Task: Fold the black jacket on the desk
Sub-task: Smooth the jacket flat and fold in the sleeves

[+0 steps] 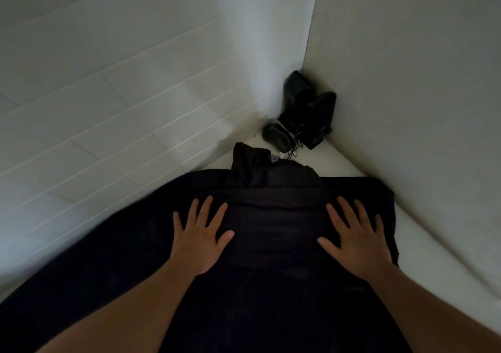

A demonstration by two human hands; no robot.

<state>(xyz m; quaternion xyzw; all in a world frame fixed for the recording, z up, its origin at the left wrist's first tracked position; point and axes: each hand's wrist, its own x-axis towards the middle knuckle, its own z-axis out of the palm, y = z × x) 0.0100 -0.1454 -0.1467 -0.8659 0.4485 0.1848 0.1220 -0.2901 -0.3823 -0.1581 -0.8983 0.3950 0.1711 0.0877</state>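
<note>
Flat across the white tabletop [423, 233], dark soft-cloth black jacket [257, 285]; left hand [200, 240] and right hand [357, 240], mid-frame, splayed wide, gripping nothing, probably pressing creases smooth.

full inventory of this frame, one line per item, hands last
jacket: 1, black, spread flat over the desk, filling the near half of the view; hood end bunched at the far edge
desk: 1, white, under the jacket, bare strip showing along the right and the far corner
speakers: 2, black, standing in the far corner of the desk against the walls
mouse: 1, black, corded, just left of the speakers, beyond the hood
walls: 2, white, meeting at the corner; the left one has horizontal grooves, the right is plain
left hand: 1, bare, flat on the jacket, fingers spread
right hand: 1, bare, flat on the jacket, fingers spread
</note>
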